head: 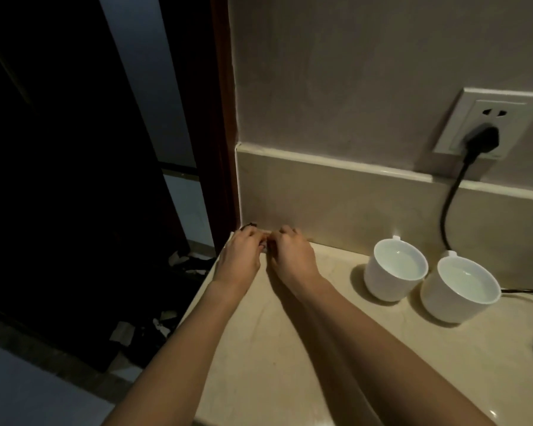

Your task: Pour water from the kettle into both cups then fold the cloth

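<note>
cloth (264, 243) — mostly under hands (266, 252)

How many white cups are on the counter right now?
2: one cup right of the hands, the other cup beside it, nearer the right edge. More may sit out of frame.

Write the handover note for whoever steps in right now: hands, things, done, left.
Left hand and right hand: both at the counter's back left corner, fingers curled on something small and mostly hidden, probably the cloth; grip unclear.
Two white cups stand side by side on the counter, right of the hands, both holding water.
Kettle: not in view; only a black cord from the wall socket.
Done: pouring.
Left: folding the cloth.
</note>
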Demonstrator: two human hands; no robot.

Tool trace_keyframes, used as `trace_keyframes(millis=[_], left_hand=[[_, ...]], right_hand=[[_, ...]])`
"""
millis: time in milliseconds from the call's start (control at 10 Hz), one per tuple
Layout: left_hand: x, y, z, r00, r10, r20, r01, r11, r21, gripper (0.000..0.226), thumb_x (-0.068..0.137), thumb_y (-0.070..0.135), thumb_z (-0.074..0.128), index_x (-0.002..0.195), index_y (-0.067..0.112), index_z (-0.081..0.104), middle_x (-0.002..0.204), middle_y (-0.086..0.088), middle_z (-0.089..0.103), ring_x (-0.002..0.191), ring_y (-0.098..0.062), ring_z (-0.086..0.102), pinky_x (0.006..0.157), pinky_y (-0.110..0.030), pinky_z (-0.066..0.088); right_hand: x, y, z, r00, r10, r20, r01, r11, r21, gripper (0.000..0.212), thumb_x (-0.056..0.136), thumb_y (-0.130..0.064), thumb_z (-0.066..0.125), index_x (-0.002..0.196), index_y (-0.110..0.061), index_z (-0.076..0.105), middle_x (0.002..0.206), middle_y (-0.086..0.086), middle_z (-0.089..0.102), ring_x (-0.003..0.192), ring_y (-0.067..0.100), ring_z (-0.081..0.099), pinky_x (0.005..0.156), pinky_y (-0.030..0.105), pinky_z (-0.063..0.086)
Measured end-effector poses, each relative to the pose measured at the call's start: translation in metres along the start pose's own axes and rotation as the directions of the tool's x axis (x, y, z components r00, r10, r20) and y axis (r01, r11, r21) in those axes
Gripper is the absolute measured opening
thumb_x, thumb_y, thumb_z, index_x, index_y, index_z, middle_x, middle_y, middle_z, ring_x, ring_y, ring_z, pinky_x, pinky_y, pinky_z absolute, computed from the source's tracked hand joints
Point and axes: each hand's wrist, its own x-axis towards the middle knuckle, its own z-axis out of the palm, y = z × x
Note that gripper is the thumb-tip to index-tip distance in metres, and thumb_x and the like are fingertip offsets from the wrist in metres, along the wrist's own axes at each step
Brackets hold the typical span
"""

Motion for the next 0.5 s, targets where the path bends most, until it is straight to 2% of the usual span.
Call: trace_keyframes(millis=[100,200,300,400,500], left_hand=[[0.003,-0.002,0.005,1.0,-0.011,-0.001,0.011,1.0,0.001,0.035,0.098,0.012,0.059,0.13,0.025,0.065,0.138,-0.001,0.059,0.126,-0.022,0.055,0.105,-0.04,0.047],[0.0,0.006,-0.001,0.999,-0.037,0.026,0.037,0.999,0.005,0.038,0.099,0.011,0.054,0.13,0.03,0.062,0.141,0.0,0.056,0.128,-0.022,0.054,0.104,-0.037,0.046],[-0.002,0.014,-0.01,0.987,-0.057,0.152,0.053,0.998,0.027,0.048,0.096,0.008,0.046,0.138,0.03,0.054,0.146,-0.002,0.047,0.131,-0.026,0.05,0.105,-0.039,0.045],[-0.014,0.028,-0.02,0.94,-0.125,0.317,0.074,0.983,0.166,0.059,0.096,0.011,0.049,0.151,0.024,0.034,0.16,-0.007,0.026,0.147,-0.03,0.031,0.109,-0.047,0.044],[-0.027,0.051,-0.036,0.91,-0.227,0.346,0.142,0.957,0.255,0.067,0.095,0.009,0.053,0.155,0.018,0.025,0.162,-0.01,0.019,0.143,-0.034,0.035,0.106,-0.048,0.044]], right_hand=[[0.002,-0.002,0.003,1.0,0.019,-0.005,-0.019,1.0,-0.023,0.022,0.096,-0.018,0.059,0.116,-0.015,0.07,0.111,0.005,0.063,0.103,0.026,0.054,0.078,0.038,0.049],[0.003,-0.008,-0.002,0.998,0.061,0.032,-0.059,0.997,-0.039,0.022,0.096,-0.017,0.058,0.114,-0.014,0.071,0.113,0.007,0.063,0.105,0.028,0.056,0.079,0.039,0.048],[0.0,-0.009,-0.01,0.99,0.072,0.123,-0.07,0.997,-0.025,0.027,0.097,-0.016,0.057,0.123,-0.017,0.067,0.119,0.009,0.063,0.11,0.03,0.06,0.085,0.039,0.049],[-0.026,-0.009,-0.029,0.971,0.015,0.239,-0.018,1.0,0.008,0.046,0.1,-0.023,0.054,0.145,-0.021,0.046,0.142,0.012,0.048,0.129,0.031,0.048,0.103,0.041,0.045],[-0.054,-0.002,-0.053,0.967,0.027,0.254,-0.033,0.999,0.02,0.059,0.103,-0.025,0.048,0.156,-0.022,0.025,0.154,0.017,0.036,0.139,0.037,0.04,0.108,0.046,0.042]])
